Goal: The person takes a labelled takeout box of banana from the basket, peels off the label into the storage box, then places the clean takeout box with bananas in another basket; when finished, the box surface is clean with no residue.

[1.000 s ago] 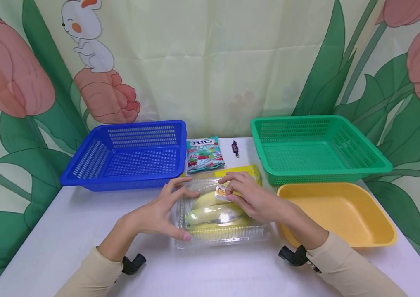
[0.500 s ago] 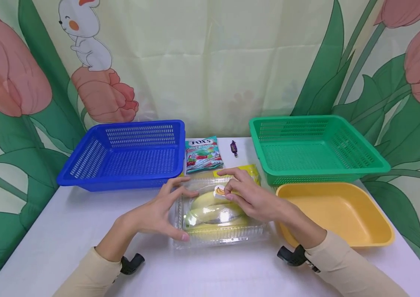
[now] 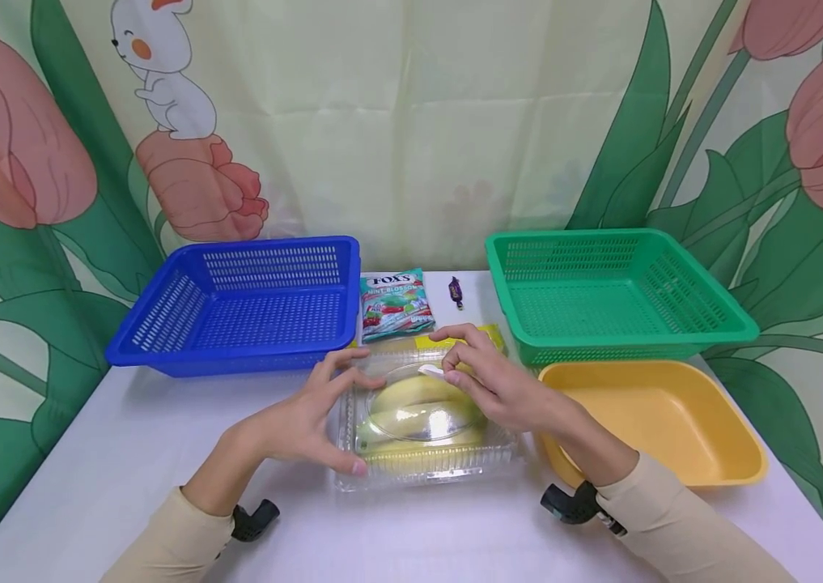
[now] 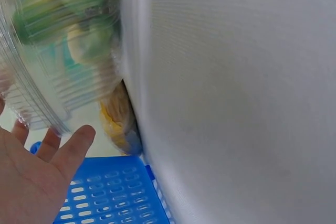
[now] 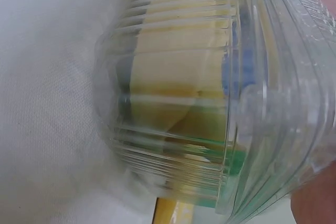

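A clear plastic clamshell container (image 3: pixel 418 461) with bananas (image 3: pixel 411 409) inside sits on the table in front of me. My left hand (image 3: pixel 309 417) spreads along its left side, thumb by the front corner and other fingers at the lid. In the left wrist view those fingers (image 4: pixel 50 145) lie nearly straight at the container's rim. My right hand (image 3: pixel 502 385) pinches a small white tag (image 3: pixel 431 371) over the lid, tilted so that only its pale edge side shows. In the right wrist view the container's ribbed side (image 5: pixel 173 82) fills the picture and mostly hides the hand.
Behind the container lie a yellow packet (image 3: pixel 491 334), a Fox's candy bag (image 3: pixel 395 304) and a purple-wrapped sweet (image 3: pixel 456 293). A blue basket (image 3: pixel 236 356) stands at back left, a green basket (image 3: pixel 629 336) at back right, and a yellow basin (image 3: pixel 739 470) in front of the green one.
My right hand has tipped the white tag, so its banana picture no longer faces up. The left hand stays at the container, and the head view has shifted slightly.
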`<action>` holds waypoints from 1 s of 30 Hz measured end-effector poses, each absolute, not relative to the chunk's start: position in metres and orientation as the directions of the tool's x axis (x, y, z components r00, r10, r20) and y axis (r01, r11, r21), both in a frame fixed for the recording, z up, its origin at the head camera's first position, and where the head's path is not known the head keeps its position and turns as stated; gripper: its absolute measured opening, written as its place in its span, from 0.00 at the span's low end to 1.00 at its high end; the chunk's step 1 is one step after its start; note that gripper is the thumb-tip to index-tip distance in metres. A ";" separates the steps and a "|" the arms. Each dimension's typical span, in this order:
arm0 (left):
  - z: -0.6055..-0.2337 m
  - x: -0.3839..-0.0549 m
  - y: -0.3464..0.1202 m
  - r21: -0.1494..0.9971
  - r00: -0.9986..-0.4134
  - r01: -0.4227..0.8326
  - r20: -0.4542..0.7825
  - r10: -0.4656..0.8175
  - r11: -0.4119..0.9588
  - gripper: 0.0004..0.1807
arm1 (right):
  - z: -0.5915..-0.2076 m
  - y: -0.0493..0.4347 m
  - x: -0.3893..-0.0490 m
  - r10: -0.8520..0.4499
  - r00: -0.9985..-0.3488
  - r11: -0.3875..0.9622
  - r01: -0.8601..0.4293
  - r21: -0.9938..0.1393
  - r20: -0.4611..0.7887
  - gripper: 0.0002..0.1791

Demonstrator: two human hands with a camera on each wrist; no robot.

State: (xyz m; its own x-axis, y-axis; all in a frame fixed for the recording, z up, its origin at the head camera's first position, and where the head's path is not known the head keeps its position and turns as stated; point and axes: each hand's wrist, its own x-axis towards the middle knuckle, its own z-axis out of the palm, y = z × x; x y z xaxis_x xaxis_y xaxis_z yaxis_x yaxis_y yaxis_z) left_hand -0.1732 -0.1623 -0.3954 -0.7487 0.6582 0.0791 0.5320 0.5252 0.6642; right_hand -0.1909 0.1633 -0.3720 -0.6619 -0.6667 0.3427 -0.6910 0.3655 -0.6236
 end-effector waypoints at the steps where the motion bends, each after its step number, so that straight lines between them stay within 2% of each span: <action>1: -0.395 -0.173 -0.162 0.665 -0.751 0.529 0.076 0.656 0.528 0.53 | -0.372 0.163 -0.191 -0.667 -0.664 0.368 -0.689 -0.625 0.339 0.06; 20: -0.392 -0.172 -0.160 0.653 -0.738 0.544 0.075 0.671 0.526 0.53 | -0.372 0.171 -0.196 -0.661 -0.663 0.306 -0.666 -0.680 0.352 0.07; 27: -0.391 -0.174 -0.161 0.642 -0.736 0.545 0.060 0.674 0.538 0.52 | -0.364 0.175 -0.200 -0.585 -0.700 0.122 -0.576 -0.809 0.410 0.07; 30: -0.389 -0.174 -0.160 0.644 -0.736 0.541 0.051 0.675 0.540 0.52 | -0.360 0.178 -0.199 -0.567 -0.720 0.123 -0.554 -0.823 0.400 0.06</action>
State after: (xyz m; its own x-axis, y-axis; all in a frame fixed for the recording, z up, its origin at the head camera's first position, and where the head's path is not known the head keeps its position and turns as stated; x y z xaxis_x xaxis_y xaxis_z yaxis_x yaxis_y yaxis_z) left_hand -0.1743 -0.1603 -0.3894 -0.7356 0.6755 0.0514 0.5412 0.5404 0.6443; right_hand -0.1994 0.1784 -0.3599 -0.7200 -0.5671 0.4000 -0.5544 0.1234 -0.8231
